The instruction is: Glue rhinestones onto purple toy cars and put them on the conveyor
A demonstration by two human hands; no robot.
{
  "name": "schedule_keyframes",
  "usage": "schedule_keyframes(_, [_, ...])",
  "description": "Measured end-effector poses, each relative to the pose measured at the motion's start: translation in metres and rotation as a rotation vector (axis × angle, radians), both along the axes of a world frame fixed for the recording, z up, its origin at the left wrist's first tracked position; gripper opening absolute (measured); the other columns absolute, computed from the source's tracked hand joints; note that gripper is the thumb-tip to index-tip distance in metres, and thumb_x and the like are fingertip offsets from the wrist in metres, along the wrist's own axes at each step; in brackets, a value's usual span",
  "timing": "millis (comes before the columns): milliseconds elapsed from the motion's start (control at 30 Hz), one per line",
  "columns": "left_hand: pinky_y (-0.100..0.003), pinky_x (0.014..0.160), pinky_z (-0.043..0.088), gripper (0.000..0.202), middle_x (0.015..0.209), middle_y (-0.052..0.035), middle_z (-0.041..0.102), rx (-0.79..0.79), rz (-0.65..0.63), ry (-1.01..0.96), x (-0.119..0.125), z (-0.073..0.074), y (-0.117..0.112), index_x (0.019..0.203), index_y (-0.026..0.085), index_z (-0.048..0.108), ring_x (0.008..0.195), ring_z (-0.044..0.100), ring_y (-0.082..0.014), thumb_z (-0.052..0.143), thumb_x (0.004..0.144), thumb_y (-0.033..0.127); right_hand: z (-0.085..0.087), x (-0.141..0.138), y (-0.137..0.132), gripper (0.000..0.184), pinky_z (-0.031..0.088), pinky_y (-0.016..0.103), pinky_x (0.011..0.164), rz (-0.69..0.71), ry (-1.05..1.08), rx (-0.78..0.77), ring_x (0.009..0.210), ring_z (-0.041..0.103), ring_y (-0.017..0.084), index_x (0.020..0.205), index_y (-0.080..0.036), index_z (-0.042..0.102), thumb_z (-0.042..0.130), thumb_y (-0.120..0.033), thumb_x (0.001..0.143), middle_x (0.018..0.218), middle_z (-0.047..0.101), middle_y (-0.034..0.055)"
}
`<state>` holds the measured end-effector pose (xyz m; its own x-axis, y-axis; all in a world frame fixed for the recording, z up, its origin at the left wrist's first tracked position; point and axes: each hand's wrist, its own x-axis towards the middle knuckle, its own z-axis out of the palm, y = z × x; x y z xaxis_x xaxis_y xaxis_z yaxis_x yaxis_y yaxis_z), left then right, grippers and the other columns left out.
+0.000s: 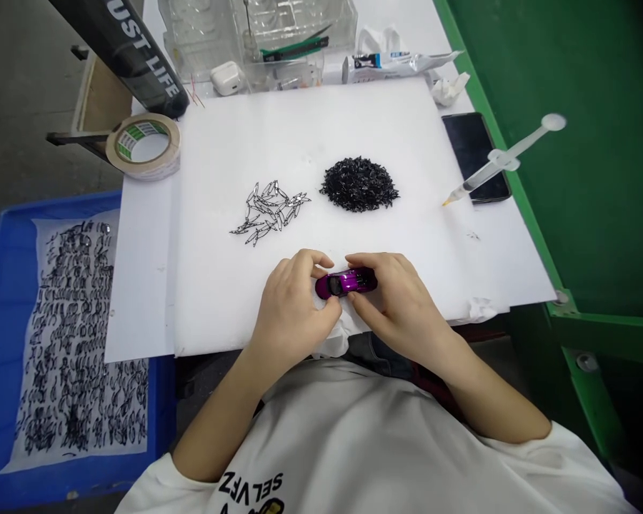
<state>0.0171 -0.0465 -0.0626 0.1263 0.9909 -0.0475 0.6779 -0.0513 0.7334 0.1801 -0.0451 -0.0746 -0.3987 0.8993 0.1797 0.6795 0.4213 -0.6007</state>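
A small purple toy car (346,283) lies between my two hands near the front edge of a white foam sheet (236,135). My left hand (294,300) closes round its left end with thumb and fingers. At the right end my right hand (399,296) grips it the same way. Beyond the car, to the left, lies a loose heap of clear, black-outlined, leaf-shaped pieces (271,210). A dense pile of small black pieces (360,185) sits to the right of that heap.
A syringe (482,175) with a yellow tip lies across a dark phone (474,146) at right. Tape roll (115,153), dark bottle (139,53), white case (227,78), clear trays (300,18) and silver tube (396,66) line the back and left. A blue bin (3,285) stands lower left.
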Motion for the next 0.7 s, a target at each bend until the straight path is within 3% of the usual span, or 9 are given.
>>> schedule_keyframes(333, [-0.033, 0.069, 0.042, 0.026, 0.083, 0.0021, 0.058, 0.012, -0.021, -0.007, -0.001, -0.003, 0.002, 0.086, 0.021, 0.045, 0.076, 0.054, -0.0169, 0.056, 0.066, 0.007, 0.002, 0.000, 0.004, 0.032, 0.045, 0.038, 0.079, 0.022, -0.030, -0.007, 0.093, 0.052, 0.022, 0.111, -0.020, 0.044, 0.051, -0.016, 0.080, 0.100, 0.057, 0.0074])
schedule_keyframes(500, [-0.036, 0.075, 0.044, 0.023, 0.089, -0.0008, 0.058, 0.019, -0.069, 0.038, -0.005, -0.003, -0.001, 0.090, 0.020, 0.047, 0.083, 0.054, -0.0188, 0.056, 0.070, 0.011, 0.004, 0.013, 0.009, 0.038, 0.047, 0.040, 0.083, 0.104, 0.001, -0.088, 0.100, 0.053, 0.022, 0.120, -0.022, 0.041, 0.052, -0.023, 0.083, 0.108, 0.057, 0.0077])
schedule_keyframes(633, [-0.033, 0.077, 0.049, 0.030, 0.105, -0.0022, 0.057, -0.024, -0.095, -0.220, -0.035, -0.001, -0.004, 0.106, 0.025, 0.051, 0.089, 0.056, -0.0166, 0.055, 0.077, 0.018, 0.012, 0.023, 0.009, 0.040, 0.047, 0.040, 0.089, 0.143, 0.019, -0.204, 0.109, 0.051, 0.020, 0.124, -0.025, 0.041, 0.051, -0.028, 0.085, 0.119, 0.054, 0.0062])
schedule_keyframes(700, [-0.029, 0.071, 0.051, 0.026, 0.105, -0.0002, 0.060, 0.010, 0.071, -0.448, -0.057, 0.006, -0.007, 0.102, 0.027, 0.056, 0.086, 0.058, -0.0149, 0.052, 0.079, 0.016, 0.015, 0.024, 0.008, 0.038, 0.047, 0.040, 0.090, 0.137, 0.010, -0.194, 0.109, 0.051, 0.020, 0.123, -0.024, 0.043, 0.049, -0.029, 0.086, 0.119, 0.054, 0.0062])
